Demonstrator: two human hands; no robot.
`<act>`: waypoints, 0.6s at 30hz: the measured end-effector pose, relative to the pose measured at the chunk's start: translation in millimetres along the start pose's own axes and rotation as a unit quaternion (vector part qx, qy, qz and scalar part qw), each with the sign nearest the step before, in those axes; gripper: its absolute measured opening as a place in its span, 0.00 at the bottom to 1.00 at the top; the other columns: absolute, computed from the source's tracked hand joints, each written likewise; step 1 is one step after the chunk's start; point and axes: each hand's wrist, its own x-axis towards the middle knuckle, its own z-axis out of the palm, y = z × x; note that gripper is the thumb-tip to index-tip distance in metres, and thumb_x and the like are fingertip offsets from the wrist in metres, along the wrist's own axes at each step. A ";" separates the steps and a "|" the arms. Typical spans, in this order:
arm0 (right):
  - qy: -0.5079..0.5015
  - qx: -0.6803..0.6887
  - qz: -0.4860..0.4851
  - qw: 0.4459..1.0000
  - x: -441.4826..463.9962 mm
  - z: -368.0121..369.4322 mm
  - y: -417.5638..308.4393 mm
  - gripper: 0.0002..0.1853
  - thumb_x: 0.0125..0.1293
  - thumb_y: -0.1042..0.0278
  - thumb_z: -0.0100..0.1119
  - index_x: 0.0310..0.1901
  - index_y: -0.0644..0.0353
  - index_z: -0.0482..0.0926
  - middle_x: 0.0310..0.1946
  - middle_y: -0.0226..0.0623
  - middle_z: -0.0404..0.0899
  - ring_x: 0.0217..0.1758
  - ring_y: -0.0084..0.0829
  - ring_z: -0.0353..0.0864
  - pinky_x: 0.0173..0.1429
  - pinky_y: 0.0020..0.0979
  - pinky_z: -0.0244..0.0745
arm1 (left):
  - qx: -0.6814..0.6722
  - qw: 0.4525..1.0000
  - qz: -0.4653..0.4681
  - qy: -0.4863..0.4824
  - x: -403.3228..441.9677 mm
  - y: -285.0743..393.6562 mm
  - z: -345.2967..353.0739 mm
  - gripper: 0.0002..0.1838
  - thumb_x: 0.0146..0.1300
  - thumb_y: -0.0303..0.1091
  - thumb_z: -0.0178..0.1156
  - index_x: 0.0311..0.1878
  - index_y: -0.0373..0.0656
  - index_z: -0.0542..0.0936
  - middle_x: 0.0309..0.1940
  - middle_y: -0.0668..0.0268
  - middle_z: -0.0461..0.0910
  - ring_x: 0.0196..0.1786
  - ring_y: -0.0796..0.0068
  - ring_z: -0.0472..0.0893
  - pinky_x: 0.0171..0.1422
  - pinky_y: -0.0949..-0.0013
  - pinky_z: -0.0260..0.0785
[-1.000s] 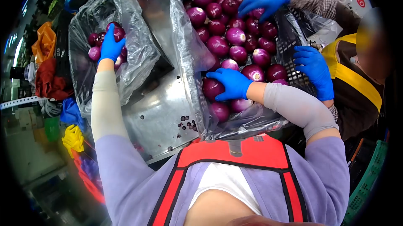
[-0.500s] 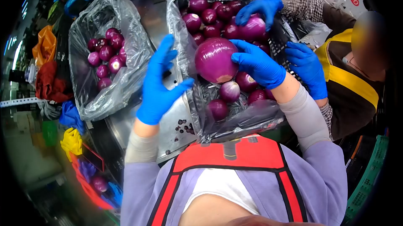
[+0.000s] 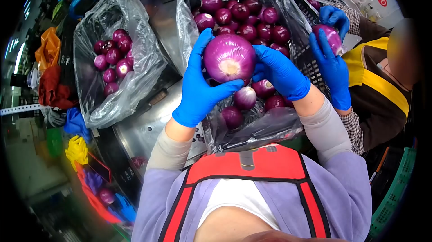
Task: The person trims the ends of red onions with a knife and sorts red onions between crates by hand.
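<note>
- 1 big bag (image 3: 265, 127), with more than 15 onions (image 3: 240, 11) in it, some hidden
- 1 small bag (image 3: 137, 98) left of the big bag, with about 10 onions showing
- 1 held onion (image 3: 229, 55) above the big bag, in 2 hands: left hand (image 3: 198, 96), right hand (image 3: 284, 74)
- 2 co-worker's hands (image 3: 335, 75) right of the big bag, with 1 onion

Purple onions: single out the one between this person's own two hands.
The big onion between the left hand and right hand, pale end toward the camera. It looks the largest in view; the co-worker's onion is farther right.
</note>
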 end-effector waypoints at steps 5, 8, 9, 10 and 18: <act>-0.001 -0.025 -0.006 1.000 0.7 0.0 -0.5 0.22 0.69 0.48 0.48 0.54 0.54 0.76 0.45 0.34 0.81 0.44 0.26 0.81 0.48 0.29 0.75 | -0.004 1.000 -0.011 0.009 -1.2 -4.2 0.5 0.56 0.40 0.38 0.78 0.72 0.42 0.55 0.67 0.59 0.61 0.64 0.66 0.69 0.65 0.63 0.67; 0.003 -0.017 0.004 1.000 -0.1 5.0 -3.8 0.22 0.68 0.47 0.51 0.54 0.55 0.75 0.43 0.34 0.80 0.41 0.26 0.80 0.45 0.27 0.75 | 0.001 1.000 -0.019 0.013 -0.9 -2.2 2.0 0.56 0.40 0.38 0.78 0.72 0.43 0.55 0.67 0.59 0.62 0.64 0.65 0.69 0.65 0.62 0.67; 0.006 0.006 0.001 1.000 -1.0 8.5 -5.3 0.23 0.67 0.47 0.53 0.53 0.56 0.74 0.40 0.34 0.79 0.39 0.25 0.79 0.43 0.26 0.75 | -0.009 0.999 -0.026 0.016 -0.6 -1.6 3.5 0.56 0.40 0.37 0.78 0.72 0.43 0.55 0.67 0.58 0.62 0.64 0.64 0.69 0.66 0.62 0.66; 0.012 0.005 -0.002 1.000 -4.6 14.5 -8.5 0.23 0.67 0.47 0.53 0.53 0.56 0.74 0.40 0.34 0.79 0.39 0.25 0.79 0.43 0.26 0.75 | -0.013 1.000 -0.023 0.011 -0.1 -1.8 5.0 0.56 0.40 0.37 0.78 0.72 0.43 0.55 0.67 0.58 0.62 0.64 0.64 0.69 0.66 0.62 0.66; -0.019 0.258 -0.141 0.956 37.4 1.4 -24.6 0.24 0.65 0.57 0.58 0.60 0.57 0.69 0.53 0.37 0.76 0.54 0.30 0.77 0.56 0.35 0.76 | 0.162 0.986 0.041 0.012 15.7 -16.0 23.1 0.61 0.45 0.41 0.76 0.74 0.39 0.43 0.73 0.52 0.48 0.72 0.57 0.57 0.73 0.56 0.53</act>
